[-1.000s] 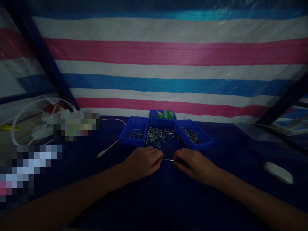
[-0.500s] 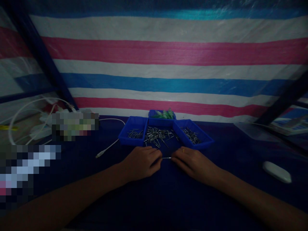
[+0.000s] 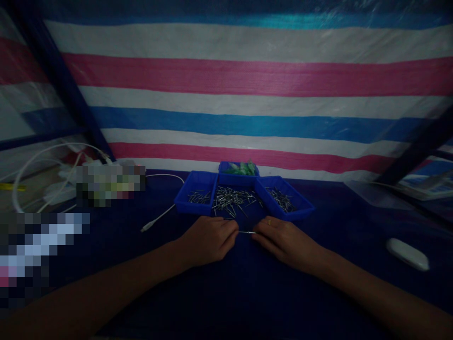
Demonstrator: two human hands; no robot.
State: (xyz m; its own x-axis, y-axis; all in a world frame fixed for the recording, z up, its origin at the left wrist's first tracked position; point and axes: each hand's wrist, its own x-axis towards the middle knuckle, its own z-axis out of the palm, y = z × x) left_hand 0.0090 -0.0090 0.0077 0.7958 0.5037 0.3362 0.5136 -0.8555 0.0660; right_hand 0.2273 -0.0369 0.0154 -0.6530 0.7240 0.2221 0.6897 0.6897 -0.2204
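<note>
Left hand [image 3: 212, 240], right hand [image 3: 283, 239]: fingers pinching slim silver metal rod [image 3: 247, 232], level between them. Two-handed holding step, seemingly; next move likely wants steady alignment. Silver metal pins [image 3: 231, 198] beyond fingers.

Bare forearms [image 3: 127, 278], bare wrists [image 3: 323, 260], gold-toned ring [image 3: 269, 222] on right grip [image 3: 279, 238]

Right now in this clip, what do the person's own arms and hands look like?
The left hand and right hand are ungloved; the forearms show no sleeves. A gold-coloured ring is on a right finger. Finer markings are too dark to tell.
</note>
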